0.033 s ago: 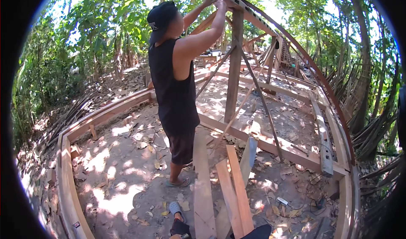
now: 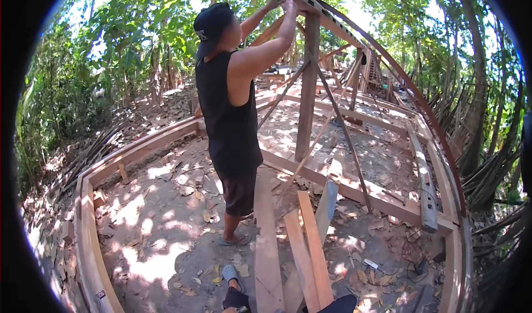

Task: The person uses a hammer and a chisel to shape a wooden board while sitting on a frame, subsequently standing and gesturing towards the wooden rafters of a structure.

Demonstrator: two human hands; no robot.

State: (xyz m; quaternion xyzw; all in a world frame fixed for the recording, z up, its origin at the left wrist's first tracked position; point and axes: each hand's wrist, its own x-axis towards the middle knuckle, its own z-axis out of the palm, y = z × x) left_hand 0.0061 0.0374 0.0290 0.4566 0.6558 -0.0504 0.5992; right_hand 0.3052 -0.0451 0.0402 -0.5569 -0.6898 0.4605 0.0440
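A small patch of skin (image 2: pixel 229 310) at the lower edge may be part of my left hand; its fingers are cut off, and a small greyish thing beside it is too small to name. My right hand is out of sight. Nearby are my grey clog (image 2: pixel 231 274) and dark-clothed leg (image 2: pixel 237 298). Long wooden planks (image 2: pixel 303 257) lie in front of me, with a dark cloth-covered shape (image 2: pixel 340 304) at their near end. Ahead, a person in a black sleeveless top (image 2: pixel 230 113) raises both hands (image 2: pixel 281 4) to the top of a wooden post (image 2: pixel 307 91).
A low timber frame (image 2: pixel 88 230) surrounds the ground, crossed by a beam (image 2: pixel 382 200). Thin diagonal braces (image 2: pixel 344 130) lean around the post. A grey metal-looking bar (image 2: pixel 428 208) rests at right. Dry leaves and a small white object (image 2: pixel 371 263) lie on the soil. Trees stand around.
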